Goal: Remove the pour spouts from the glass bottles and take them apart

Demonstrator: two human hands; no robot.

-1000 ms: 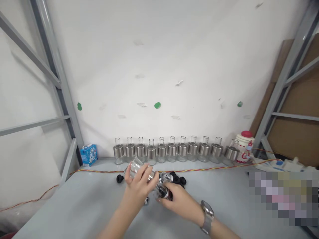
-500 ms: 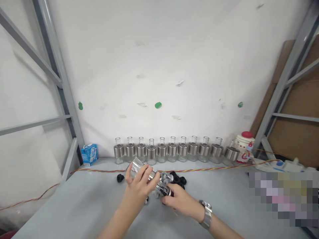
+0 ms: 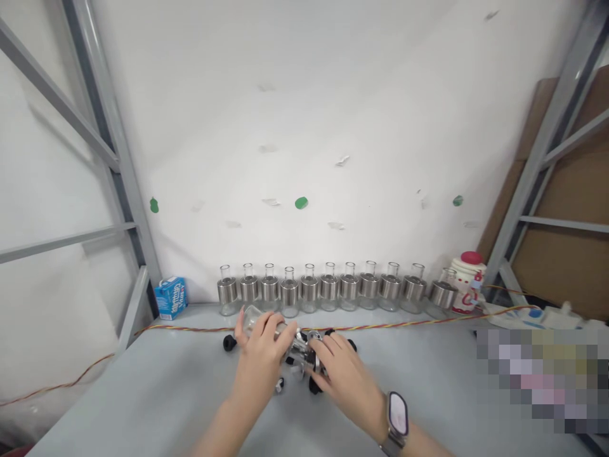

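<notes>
My left hand (image 3: 261, 358) is wrapped round a clear glass bottle (image 3: 251, 317) with a metal band, held tilted with its base up to the left and its neck to the lower right. My right hand (image 3: 349, 377) closes its fingers round a black and silver stopper (image 3: 311, 358) at the neck end; the fingers partly hide it. Under and around the hands lie loose black caps (image 3: 314, 385) and small clear and silver pieces. One black cap (image 3: 229, 343) sits apart on the left.
Several banded glass bottles (image 3: 329, 289) stand in a row along the wall. A red-and-yellow twisted wire (image 3: 380, 325) crosses the grey table (image 3: 181, 387). A blue carton (image 3: 171, 297) is at left, a white jar with a red lid (image 3: 469, 279) at right. Metal posts frame both sides.
My right hand has turned over at the neck end, its back and watch face now upward. The bottle has tipped a little flatter in my left hand.
</notes>
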